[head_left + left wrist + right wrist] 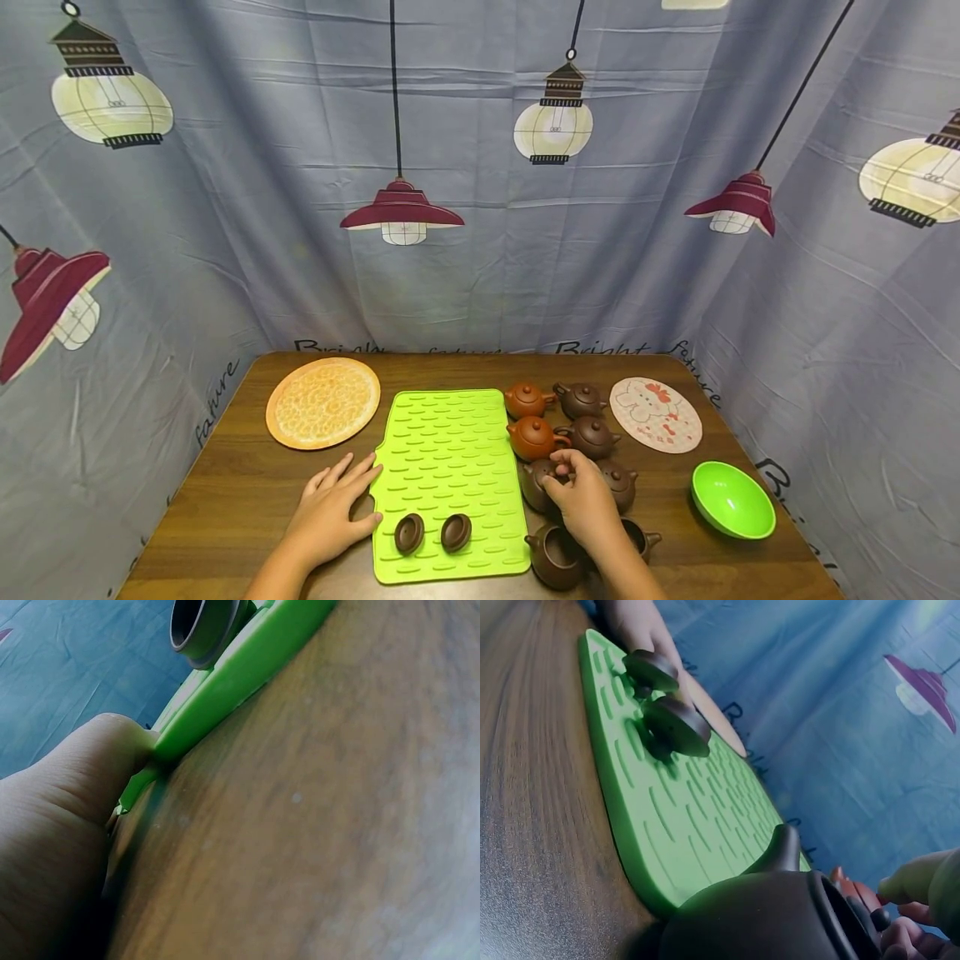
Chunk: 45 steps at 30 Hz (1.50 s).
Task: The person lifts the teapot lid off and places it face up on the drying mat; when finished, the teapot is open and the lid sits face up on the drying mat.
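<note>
My left hand (330, 508), fingers spread, rests at the left edge of a lime-green mat (450, 467); its thumb (90, 761) touches the rim. Two dark brown teapot lids (409, 533) (456, 532) lie knob-down and tilted on the mat's near end. My right hand (585, 500) is over a dark brown teapot (534, 487). Thumb and fingers are bent around its lid knob (881, 920); whether they pinch it is unclear. Nearer me stands a lidless dark teapot (557, 558), with another lidless one (641, 537) partly behind my forearm.
Behind my right hand stand two orange-brown teapots (528, 400) (534, 438) and several lidded dark ones (591, 437). A green bowl (733, 500) and a round rabbit-print mat (655, 414) lie at right. At far left is a round orange mat (324, 403). Curtain surrounds the table.
</note>
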Each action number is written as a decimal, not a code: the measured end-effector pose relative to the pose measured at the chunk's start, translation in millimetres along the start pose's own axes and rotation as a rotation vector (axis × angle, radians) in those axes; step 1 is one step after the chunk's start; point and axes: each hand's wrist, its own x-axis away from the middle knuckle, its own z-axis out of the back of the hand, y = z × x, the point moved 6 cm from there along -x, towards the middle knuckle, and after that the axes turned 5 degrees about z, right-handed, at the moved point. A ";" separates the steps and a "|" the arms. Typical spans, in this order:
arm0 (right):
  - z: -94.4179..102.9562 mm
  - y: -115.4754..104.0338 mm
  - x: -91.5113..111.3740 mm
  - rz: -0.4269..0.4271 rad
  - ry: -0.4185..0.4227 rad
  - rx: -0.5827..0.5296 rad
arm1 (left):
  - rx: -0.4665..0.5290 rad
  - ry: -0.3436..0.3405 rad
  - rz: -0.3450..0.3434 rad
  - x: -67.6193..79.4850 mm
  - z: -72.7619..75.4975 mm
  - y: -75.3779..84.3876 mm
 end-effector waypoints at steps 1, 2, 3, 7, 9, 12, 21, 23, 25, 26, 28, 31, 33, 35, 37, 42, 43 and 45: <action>-0.3 0.9 -0.2 0.001 0.003 0.010 | 0.002 -0.002 0.001 0.1 -0.1 0.1; -0.6 1.6 -0.4 0.003 0.006 0.021 | 0.002 -0.003 0.001 0.2 -0.1 0.1; -0.9 2.1 -0.6 0.006 0.010 0.028 | 0.002 -0.004 0.001 0.2 0.0 0.2; -2.3 2.9 -1.4 0.030 0.027 0.064 | 0.000 -0.004 0.002 -0.1 0.6 0.2; -2.5 2.7 -1.6 0.044 0.036 0.085 | -0.003 -0.003 0.002 -0.3 0.9 0.4; -2.7 2.5 -1.8 0.055 0.044 0.113 | -0.004 -0.003 0.002 -0.3 0.6 0.3; -2.1 3.1 -3.3 0.055 0.054 0.125 | 0.013 -0.004 0.004 1.3 0.4 0.3; -1.9 3.3 -3.2 0.053 0.050 0.128 | 0.013 -0.003 0.003 1.4 0.3 0.4; -1.6 3.6 -3.1 0.054 0.045 0.138 | 0.009 -0.004 0.002 1.2 0.2 0.5; -1.3 3.5 -3.0 0.056 0.044 0.141 | 0.008 -0.004 0.002 1.0 0.1 0.5; -0.7 2.9 -2.8 0.062 0.039 0.133 | 0.005 -0.005 0.001 0.6 0.3 0.6; 0.5 2.2 -2.3 0.060 0.032 0.071 | 0.003 0.001 -0.001 0.1 1.1 0.7; 1.5 1.8 -1.5 0.051 0.031 0.013 | 0.001 0.005 -0.003 0.1 1.7 0.8; 2.0 1.7 -0.5 0.037 0.029 -0.047 | -0.001 0.008 -0.004 0.2 1.9 0.6; 2.3 1.3 0.8 0.026 0.027 -0.097 | -0.001 0.006 -0.004 0.3 1.6 0.4; -1.3 -0.5 3.3 0.003 -0.010 -0.255 | 0.003 0.002 -0.003 0.3 0.5 -0.1; -2.6 -0.8 3.3 -0.004 -0.024 -0.295 | 0.004 0.002 -0.003 0.3 0.4 -0.1; -5.8 -1.3 3.5 -0.027 -0.060 -0.396 | 0.003 0.003 -0.004 0.3 0.3 0.0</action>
